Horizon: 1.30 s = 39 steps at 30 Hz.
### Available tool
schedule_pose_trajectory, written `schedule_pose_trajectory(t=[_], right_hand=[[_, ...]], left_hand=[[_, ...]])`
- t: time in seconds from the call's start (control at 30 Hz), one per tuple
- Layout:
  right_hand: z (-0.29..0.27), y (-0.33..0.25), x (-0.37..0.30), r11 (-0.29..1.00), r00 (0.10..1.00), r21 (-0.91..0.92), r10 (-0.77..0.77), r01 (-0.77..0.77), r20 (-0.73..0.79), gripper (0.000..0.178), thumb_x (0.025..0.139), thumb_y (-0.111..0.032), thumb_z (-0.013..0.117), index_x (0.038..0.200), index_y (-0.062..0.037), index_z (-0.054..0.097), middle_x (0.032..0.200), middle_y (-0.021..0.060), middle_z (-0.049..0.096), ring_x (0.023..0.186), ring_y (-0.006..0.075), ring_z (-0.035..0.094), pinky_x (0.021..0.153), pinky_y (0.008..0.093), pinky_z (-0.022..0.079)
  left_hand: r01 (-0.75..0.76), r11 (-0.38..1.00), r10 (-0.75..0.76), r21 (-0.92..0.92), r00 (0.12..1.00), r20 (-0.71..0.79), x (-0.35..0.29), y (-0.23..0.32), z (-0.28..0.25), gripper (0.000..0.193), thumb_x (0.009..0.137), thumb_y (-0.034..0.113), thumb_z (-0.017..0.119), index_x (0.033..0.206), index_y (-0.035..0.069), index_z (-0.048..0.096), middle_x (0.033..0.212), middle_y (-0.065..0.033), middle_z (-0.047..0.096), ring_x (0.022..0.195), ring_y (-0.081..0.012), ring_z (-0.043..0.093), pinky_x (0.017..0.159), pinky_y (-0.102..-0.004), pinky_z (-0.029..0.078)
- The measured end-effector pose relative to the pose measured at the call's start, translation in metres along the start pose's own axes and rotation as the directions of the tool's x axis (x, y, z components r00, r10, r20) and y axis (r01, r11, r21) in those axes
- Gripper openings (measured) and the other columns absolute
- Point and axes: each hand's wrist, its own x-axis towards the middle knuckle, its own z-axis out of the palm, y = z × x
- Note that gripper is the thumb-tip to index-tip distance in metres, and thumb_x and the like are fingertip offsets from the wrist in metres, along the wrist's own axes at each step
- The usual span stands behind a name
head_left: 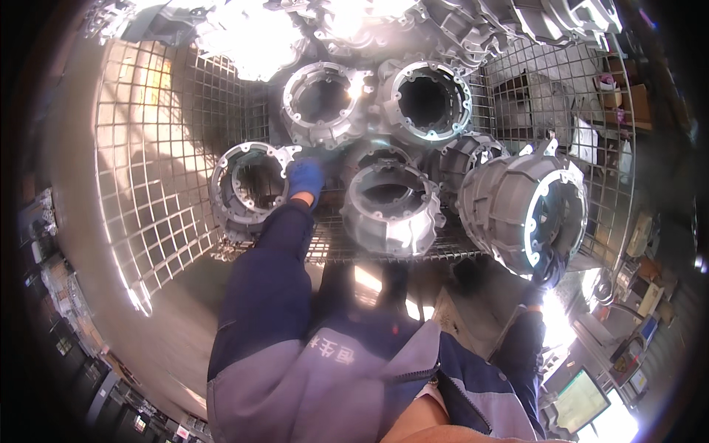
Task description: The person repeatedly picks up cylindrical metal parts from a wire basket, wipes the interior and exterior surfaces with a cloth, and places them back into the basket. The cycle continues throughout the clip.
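Note:
My left hand (305, 179), in a blue glove, is closed against the right edge of a grey cast-metal housing (252, 188) that stands with its round opening up. Its fingertips are partly hidden at the flange. Far to the right, my right hand (548, 269), in a dark glove, grips the lower rim of a larger ribbed metal housing (496, 207), which lies tilted with its opening toward the right. Between my hands stands another metal housing (394, 225), touched by neither hand. Two more housings, one on the left (294, 122) and one on the right (402, 125), stand behind it, openings up.
Wire mesh walls enclose the housings, with a left panel (151, 170) and a right panel (602, 170). More metal castings (362, 26) are heaped at the far side, partly washed out by glare. A screen (581, 402) stands at the lower right.

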Motion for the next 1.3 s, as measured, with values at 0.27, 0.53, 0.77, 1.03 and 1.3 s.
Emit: schedule_pose_trajectory(t=[0.27, 0.53, 0.77, 1.03, 1.3], right_hand=[[-0.023, -0.007, 0.005, 0.98, 0.942, 0.011, 0.188, -0.199, 0.276, 0.037, 0.096, -0.033, 0.045, 0.097, -0.0071, 0.072, 0.108, 0.0133, 0.071, 0.106, 0.0347, 0.064, 0.11, 0.0509, 0.036], [-0.014, 0.017, -0.025, 0.982, 0.972, -0.03, 0.19, -0.188, 0.135, 0.036, 0.102, -0.026, 0.046, 0.115, 0.0014, 0.067, 0.119, 0.0171, 0.069, 0.115, 0.0365, 0.062, 0.11, 0.0497, 0.042], [-0.017, 0.014, -0.019, 0.98, 0.989, -0.161, -0.101, 0.118, 0.106, 0.027, 0.097, -0.018, 0.048, 0.106, -0.0001, 0.066, 0.109, 0.017, 0.069, 0.103, 0.0362, 0.064, 0.094, 0.046, 0.047], [-0.009, 0.013, -0.015, 0.996, 0.996, -0.084, 0.049, -0.042, 0.078, 0.029, 0.093, -0.026, 0.052, 0.097, -0.0041, 0.071, 0.101, 0.0148, 0.07, 0.103, 0.0361, 0.064, 0.097, 0.0474, 0.047], [-0.026, -0.03, 0.023, 0.993, 0.988, -0.083, 0.094, -0.084, 0.124, 0.025, 0.085, -0.012, 0.064, 0.109, -0.0068, 0.071, 0.119, 0.0156, 0.069, 0.111, 0.0369, 0.064, 0.096, 0.0494, 0.05]], left_hand=[[-0.158, 0.987, 0.158, 0.034, 0.987, -0.012, 0.115, -0.011, 0.033, 0.066, 0.075, 0.037, 0.077, 0.134, 0.013, 0.062, 0.135, -0.0132, 0.064, 0.126, -0.0312, 0.06, 0.113, -0.0458, 0.039], [-0.101, 0.994, 0.087, 0.029, 0.948, 0.306, 0.191, -0.026, 0.076, 0.035, 0.074, 0.034, 0.078, 0.104, 0.014, 0.079, 0.115, -0.0145, 0.073, 0.112, -0.0301, 0.069, 0.112, -0.0461, 0.041], [-0.31, 0.95, 0.292, 0.042, 0.927, 0.236, 0.245, -0.06, 0.025, 0.026, 0.087, 0.027, 0.071, 0.111, 0.017, 0.077, 0.104, -0.0107, 0.076, 0.098, -0.0287, 0.074, 0.087, -0.0408, 0.058], [0.314, 0.762, -0.008, -0.566, 0.879, 0.477, 0.236, -0.055, -0.132, 0.034, 0.098, 0.028, 0.055, 0.109, 0.001, 0.072, 0.091, -0.0139, 0.073, 0.081, -0.0233, 0.069, 0.074, -0.039, 0.052], [-0.152, 0.792, 0.395, -0.591, 0.866, 0.307, 0.111, -0.04, -0.254, 0.034, 0.099, 0.011, 0.059, 0.127, -0.007, 0.059, 0.108, -0.0192, 0.071, 0.085, -0.0304, 0.073, 0.079, -0.0377, 0.061]])
